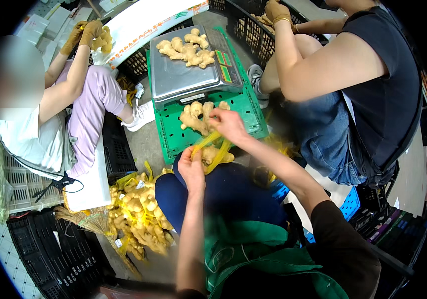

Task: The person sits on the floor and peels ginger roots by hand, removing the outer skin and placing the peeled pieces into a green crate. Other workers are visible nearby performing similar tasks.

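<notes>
My left hand grips a yellow mesh net bag above my knees, its strip bent into a loop. A ginger root shows behind and within that loop. Over the net's upper end is my right hand, fingers curled beside a larger piece of ginger; what its fingertips hold is hidden. That larger piece lies on a green plastic crate, just before a metal weighing scale. On the scale's pan rest several ginger pieces.
At left sits a person with gloved hands holding ginger; at right, another person beside a black crate. Netted ginger is heaped by my left knee, near a straw broom and black crates.
</notes>
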`<action>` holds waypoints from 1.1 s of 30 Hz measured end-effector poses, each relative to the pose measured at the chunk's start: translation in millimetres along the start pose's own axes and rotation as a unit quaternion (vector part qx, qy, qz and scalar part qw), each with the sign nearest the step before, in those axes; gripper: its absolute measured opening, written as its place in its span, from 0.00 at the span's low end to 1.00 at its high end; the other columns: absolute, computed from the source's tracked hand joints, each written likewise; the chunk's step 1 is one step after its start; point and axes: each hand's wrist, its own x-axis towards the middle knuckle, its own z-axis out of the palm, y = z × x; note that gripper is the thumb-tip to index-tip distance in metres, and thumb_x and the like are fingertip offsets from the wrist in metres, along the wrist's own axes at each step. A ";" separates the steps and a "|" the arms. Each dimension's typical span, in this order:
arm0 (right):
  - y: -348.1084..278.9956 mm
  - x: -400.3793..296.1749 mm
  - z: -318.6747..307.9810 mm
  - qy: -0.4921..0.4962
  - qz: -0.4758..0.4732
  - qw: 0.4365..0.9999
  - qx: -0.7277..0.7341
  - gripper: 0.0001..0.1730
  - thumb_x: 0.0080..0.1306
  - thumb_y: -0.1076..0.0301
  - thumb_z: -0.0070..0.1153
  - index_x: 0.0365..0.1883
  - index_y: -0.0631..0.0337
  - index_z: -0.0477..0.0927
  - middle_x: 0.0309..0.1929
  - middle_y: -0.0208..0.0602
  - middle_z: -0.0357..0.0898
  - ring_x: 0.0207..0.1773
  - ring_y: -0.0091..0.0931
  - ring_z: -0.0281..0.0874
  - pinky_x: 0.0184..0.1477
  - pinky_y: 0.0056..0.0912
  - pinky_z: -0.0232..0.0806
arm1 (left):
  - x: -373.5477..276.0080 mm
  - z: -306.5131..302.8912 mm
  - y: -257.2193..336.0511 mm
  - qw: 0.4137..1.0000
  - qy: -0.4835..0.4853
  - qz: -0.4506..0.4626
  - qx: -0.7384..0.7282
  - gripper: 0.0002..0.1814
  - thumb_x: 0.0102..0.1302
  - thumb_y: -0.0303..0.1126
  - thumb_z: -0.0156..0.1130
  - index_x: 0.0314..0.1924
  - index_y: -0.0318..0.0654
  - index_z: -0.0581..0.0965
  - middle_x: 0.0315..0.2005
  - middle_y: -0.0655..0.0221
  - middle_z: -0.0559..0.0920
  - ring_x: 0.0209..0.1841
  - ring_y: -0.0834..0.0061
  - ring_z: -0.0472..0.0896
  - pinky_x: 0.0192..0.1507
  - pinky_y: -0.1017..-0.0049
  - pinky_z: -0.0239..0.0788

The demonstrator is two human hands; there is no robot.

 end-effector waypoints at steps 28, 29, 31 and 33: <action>-72.6 -12.0 -9.9 -0.125 -0.003 0.799 0.589 0.20 0.59 0.64 0.61 0.47 0.66 0.76 0.44 0.32 0.78 0.45 0.20 0.75 0.50 0.24 0.67 | 12.9 -40.4 11.8 0.871 -0.063 -0.194 -0.447 0.13 0.64 0.38 0.53 0.46 0.41 0.75 0.43 0.68 0.80 0.46 0.72 0.78 0.50 0.70 0.71; -76.3 -16.4 -19.0 -0.134 -0.025 0.808 0.573 0.20 0.59 0.65 0.61 0.47 0.66 0.76 0.44 0.32 0.78 0.45 0.20 0.75 0.50 0.24 0.67 | 6.3 -33.3 25.0 0.886 -0.062 -0.190 -0.419 0.13 0.64 0.38 0.53 0.45 0.42 0.75 0.41 0.69 0.80 0.44 0.73 0.78 0.48 0.72 0.71; -75.6 -22.6 -38.1 -0.164 -0.117 0.881 0.427 0.20 0.52 0.62 0.66 0.42 0.62 0.79 0.38 0.29 0.78 0.42 0.20 0.76 0.44 0.24 0.67 | 2.1 -35.3 29.5 0.912 -0.072 -0.171 -0.367 0.14 0.64 0.39 0.54 0.46 0.40 0.75 0.32 0.72 0.78 0.37 0.77 0.77 0.41 0.76 0.72; -77.4 -23.6 -60.3 -0.169 -0.264 0.934 0.174 0.22 0.47 0.60 0.68 0.39 0.60 0.80 0.34 0.29 0.77 0.38 0.21 0.76 0.39 0.24 0.67 | 8.3 -55.1 21.4 0.933 -0.096 -0.139 -0.318 0.17 0.62 0.40 0.57 0.46 0.38 0.76 0.19 0.78 0.73 0.25 0.82 0.73 0.33 0.81 0.70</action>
